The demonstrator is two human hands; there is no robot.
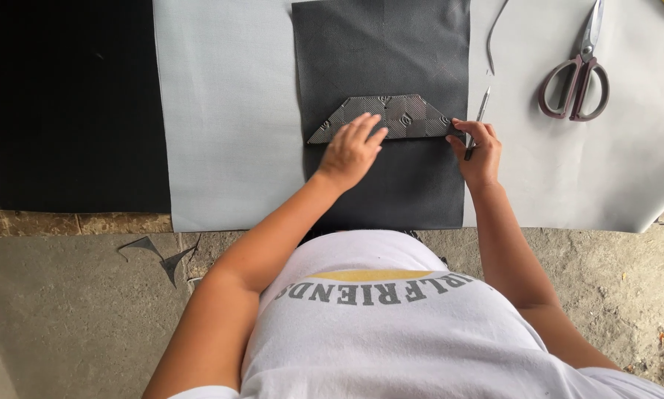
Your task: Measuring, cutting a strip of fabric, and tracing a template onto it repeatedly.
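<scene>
A dark grey textured sheet (380, 52) lies on a light grey sheet (228, 111). On it rests a flat patterned trapezoid piece (406, 114). My left hand (352, 148) presses flat on the left part of that piece, fingers spread. My right hand (478, 151) sits at the piece's right end and holds a thin pen-like tool (480, 114), its tip pointing away from me beside the dark sheet's right edge.
Large scissors (579, 70) lie shut at the upper right on the light grey sheet. A black sheet (66, 103) covers the left. A thin cut strip (492, 37) lies near the top. Dark offcuts (162, 255) lie on the concrete floor.
</scene>
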